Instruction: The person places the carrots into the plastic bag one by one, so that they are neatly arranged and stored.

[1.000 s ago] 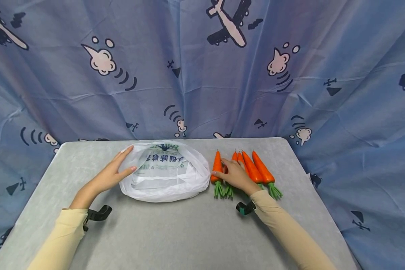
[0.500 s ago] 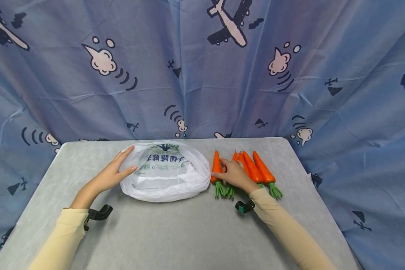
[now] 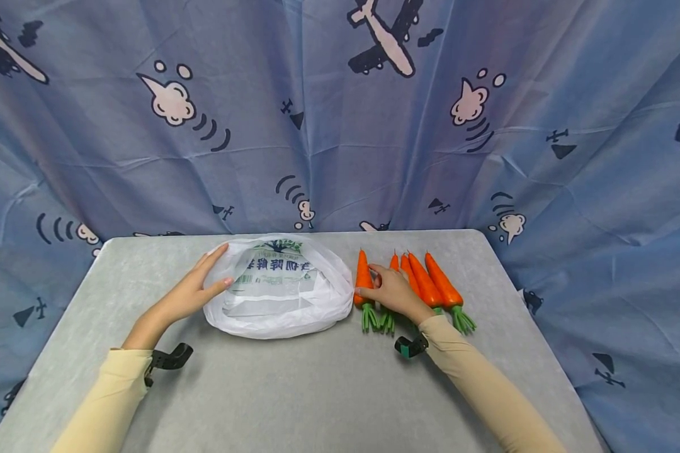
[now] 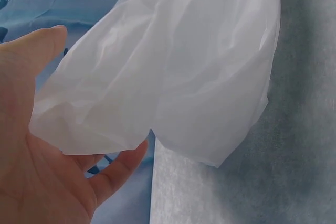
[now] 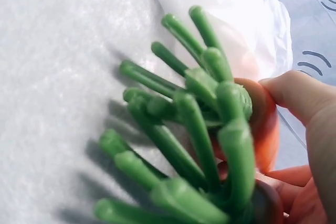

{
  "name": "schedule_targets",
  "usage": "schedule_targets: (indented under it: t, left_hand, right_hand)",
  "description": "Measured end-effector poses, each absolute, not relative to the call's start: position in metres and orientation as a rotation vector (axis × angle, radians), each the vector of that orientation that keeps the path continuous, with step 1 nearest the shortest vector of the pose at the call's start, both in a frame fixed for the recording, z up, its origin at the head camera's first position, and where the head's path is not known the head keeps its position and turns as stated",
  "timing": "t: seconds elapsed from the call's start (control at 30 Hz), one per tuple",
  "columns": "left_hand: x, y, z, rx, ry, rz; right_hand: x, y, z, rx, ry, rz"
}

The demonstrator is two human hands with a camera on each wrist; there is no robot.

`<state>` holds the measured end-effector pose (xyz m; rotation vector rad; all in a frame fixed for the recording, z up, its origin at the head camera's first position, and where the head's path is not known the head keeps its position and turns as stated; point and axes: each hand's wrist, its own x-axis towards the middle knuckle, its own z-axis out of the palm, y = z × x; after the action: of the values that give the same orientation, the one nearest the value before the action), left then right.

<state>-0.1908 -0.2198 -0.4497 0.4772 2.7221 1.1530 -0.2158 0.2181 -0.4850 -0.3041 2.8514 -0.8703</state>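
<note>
A white plastic bag [image 3: 277, 289] with printed lettering lies crumpled on the grey table [image 3: 317, 390]. My left hand [image 3: 195, 286] rests against the bag's left side with straight fingers; in the left wrist view the palm [image 4: 31, 171] cups the bag [image 4: 178, 77]. To the right of the bag lie several orange toy carrots [image 3: 442, 286] with green tops. My right hand [image 3: 368, 280] lies over the left ones. Its thumb presses the leftmost carrot [image 3: 364, 274]. In the right wrist view thumb and fingers pinch an orange carrot [image 5: 262, 124] behind its green stalks [image 5: 199, 119].
A blue curtain [image 3: 340, 126] printed with planes and clouds hangs behind the table and round its sides. The table's right edge [image 3: 521, 302] runs close to the carrots. Bare grey tabletop spreads in front of the bag and the carrots.
</note>
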Motion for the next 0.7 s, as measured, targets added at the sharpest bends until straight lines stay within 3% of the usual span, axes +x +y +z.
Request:
schedule_targets:
  t: [0.37,0.7]
  left_hand:
    - [-0.1905,-0.2132,-0.4525,0.507,2.724,1.223]
    - [-0.1905,-0.2133,-0.4526,0.516,2.731,1.244]
  right_hand:
    - [-0.2184,0.2226,-0.4803,-0.253,2.785,-1.116]
    - [-0.2175,0.2149,-0.4803,-0.277,2.855,-0.89]
